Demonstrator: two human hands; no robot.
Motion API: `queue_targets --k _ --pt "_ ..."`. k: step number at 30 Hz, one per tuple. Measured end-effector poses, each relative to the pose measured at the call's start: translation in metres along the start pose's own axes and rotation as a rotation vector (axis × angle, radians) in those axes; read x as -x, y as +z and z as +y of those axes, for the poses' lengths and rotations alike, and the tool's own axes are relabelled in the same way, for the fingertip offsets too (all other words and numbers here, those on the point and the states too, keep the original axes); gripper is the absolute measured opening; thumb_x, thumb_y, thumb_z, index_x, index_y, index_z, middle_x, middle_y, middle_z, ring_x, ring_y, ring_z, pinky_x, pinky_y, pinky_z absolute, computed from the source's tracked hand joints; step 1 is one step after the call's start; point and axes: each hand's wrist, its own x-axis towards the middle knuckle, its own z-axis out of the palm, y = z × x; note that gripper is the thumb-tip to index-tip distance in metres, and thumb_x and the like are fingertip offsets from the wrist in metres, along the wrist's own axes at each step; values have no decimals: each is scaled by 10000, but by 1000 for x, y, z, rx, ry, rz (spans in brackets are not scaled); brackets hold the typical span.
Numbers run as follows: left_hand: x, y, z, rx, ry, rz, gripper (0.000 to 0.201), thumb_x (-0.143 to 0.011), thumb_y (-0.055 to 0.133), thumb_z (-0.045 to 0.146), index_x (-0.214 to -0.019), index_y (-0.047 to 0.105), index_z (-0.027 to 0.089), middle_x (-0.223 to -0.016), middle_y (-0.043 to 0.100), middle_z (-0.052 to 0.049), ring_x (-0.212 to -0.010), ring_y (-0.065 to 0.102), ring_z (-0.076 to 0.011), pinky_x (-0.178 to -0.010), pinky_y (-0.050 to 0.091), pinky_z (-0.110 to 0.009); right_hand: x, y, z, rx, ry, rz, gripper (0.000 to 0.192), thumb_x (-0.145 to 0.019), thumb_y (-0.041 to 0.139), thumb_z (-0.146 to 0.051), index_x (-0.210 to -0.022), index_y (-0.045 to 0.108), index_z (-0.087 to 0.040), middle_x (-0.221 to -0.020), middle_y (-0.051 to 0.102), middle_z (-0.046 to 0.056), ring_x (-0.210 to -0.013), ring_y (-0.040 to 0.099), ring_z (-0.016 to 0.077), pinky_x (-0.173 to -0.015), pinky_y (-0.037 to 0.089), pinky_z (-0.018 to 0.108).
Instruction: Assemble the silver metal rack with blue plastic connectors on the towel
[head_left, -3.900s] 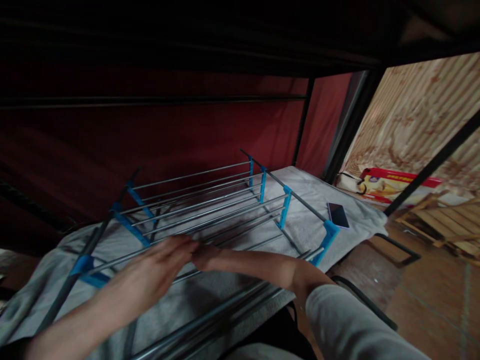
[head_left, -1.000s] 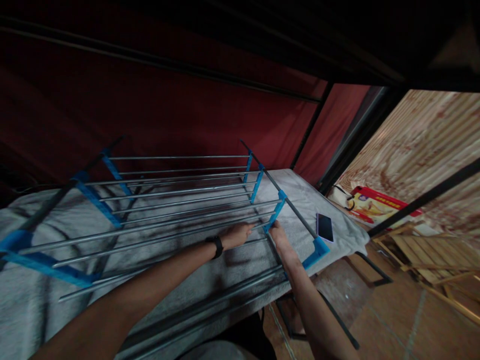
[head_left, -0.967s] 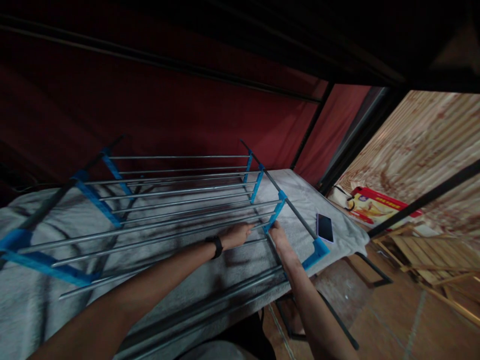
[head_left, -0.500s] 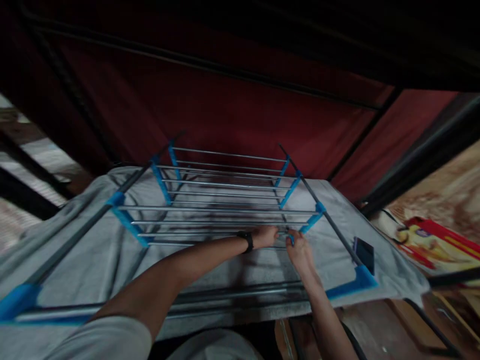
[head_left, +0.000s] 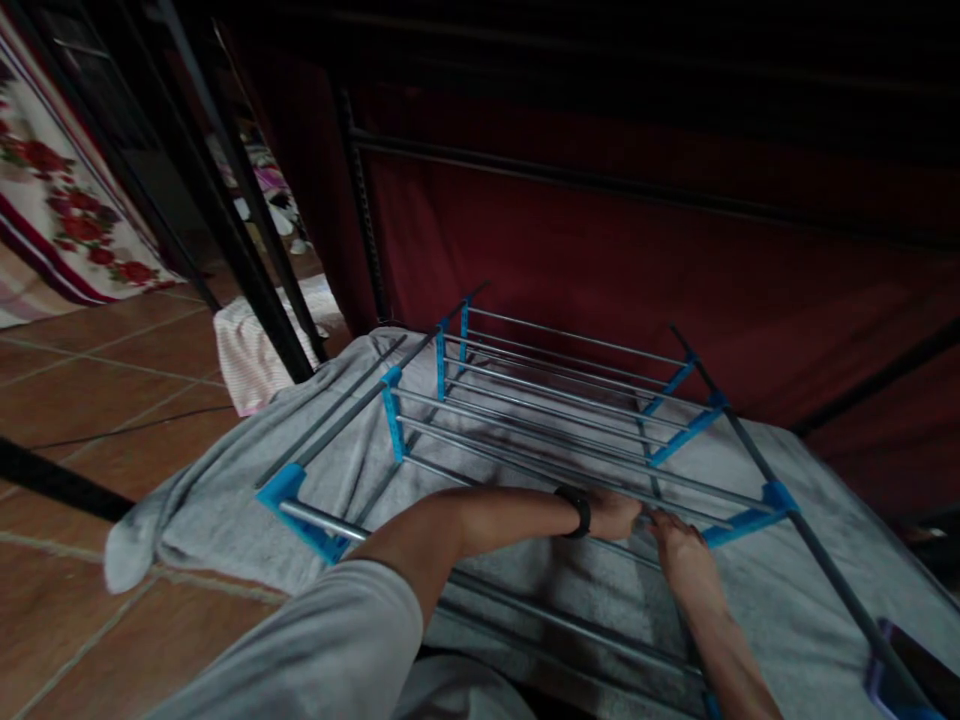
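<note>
A rack of grey metal tubes with blue plastic connectors (head_left: pixel 777 498) lies on a grey blanket (head_left: pixel 225 520). My left hand (head_left: pixel 619 518), with a black watch (head_left: pixel 576 510) on its wrist, reaches across the rack's near rungs. Its fingers are closed around a metal tube. Close beside it, my right hand (head_left: pixel 681 552) is closed too, fingertips pinching at the tube. The two hands almost meet, just left of a right-side blue bracket (head_left: pixel 731 525). My fingers cover most of the tube's end between them.
A dark phone-like object (head_left: pixel 911 670) lies at the lower right by the side tube. Dark metal posts (head_left: pixel 217 200) stand at the left, beyond the blanket. Behind the rack hangs a dark red cloth (head_left: pixel 600 250). Tiled floor (head_left: pixel 67 620) shows on the left.
My view has swung left, so the rack appears further right and the floor shows. Both hands stay together at the same part of the rack.
</note>
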Motion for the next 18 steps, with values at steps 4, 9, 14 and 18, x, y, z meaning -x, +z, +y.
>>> queue_targets --k 4,9,14,18 --pt "26 -13 5 -191 69 -6 389 -859 535 174 -1230 582 68 -1150 679 -201 -1047 652 -297 -874 532 -414 -1 2 1 11 14 -7 295 -973 439 -182 -1137 682 -209 -1136 724 126 -980 708 252 -932 471 370" --pt "83 -42 19 -317 78 -50 438 -819 567 189 -1233 599 49 -1371 563 -245 -1229 573 -348 -959 495 -431 1 7 6 -10 -30 19 321 -981 413 -187 -1174 669 -203 -1154 723 126 -1020 706 253 -982 467 380" --pt "172 -131 39 -96 221 -415 177 -818 689 320 -935 757 205 -915 759 -75 -883 698 -252 -701 522 -311 1 11 12 14 -67 10 330 -999 379 -214 -1188 646 -171 -1142 721 127 -982 710 258 -950 489 402" --pt "259 -232 40 301 -42 -107 200 -814 728 355 -956 772 222 -865 761 -16 -843 705 -205 -720 526 -268 4 17 16 5 -77 37 341 -996 364 -209 -1169 655 -171 -1127 723 128 -1014 702 263 -986 478 422"
